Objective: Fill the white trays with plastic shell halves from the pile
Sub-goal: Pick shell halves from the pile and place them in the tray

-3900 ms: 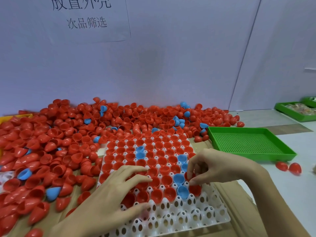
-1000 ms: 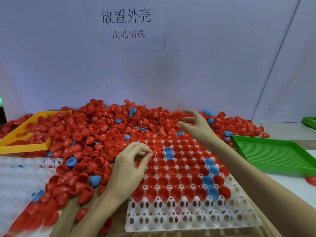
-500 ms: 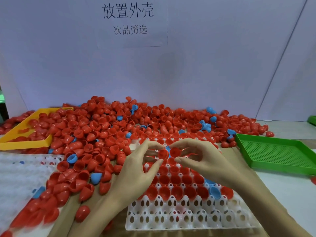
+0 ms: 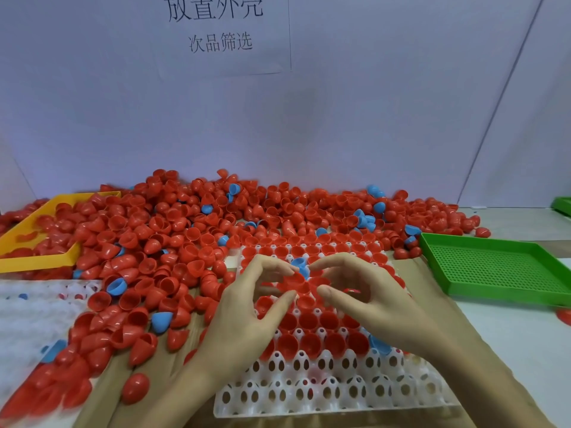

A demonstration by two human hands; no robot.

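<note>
The desk (image 4: 509, 341) is pale, with brown cardboard (image 4: 411, 273) spread over its middle. On the cardboard lies the white tray (image 4: 309, 393), its near rows bare. Behind the white tray and to its left sprawls the pile (image 4: 173, 242) of red and blue shell halves, spilling into a yellow tray (image 4: 37, 261) at the far left. Right of the white tray sits a green perforated tray (image 4: 494, 267). Left of it, nearer, lies another white tray (image 4: 27, 319).

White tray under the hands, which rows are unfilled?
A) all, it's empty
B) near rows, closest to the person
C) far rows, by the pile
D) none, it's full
B: the white tray shows bare sockets only along its near edge; red shell halves fill the rows beyond.
</note>
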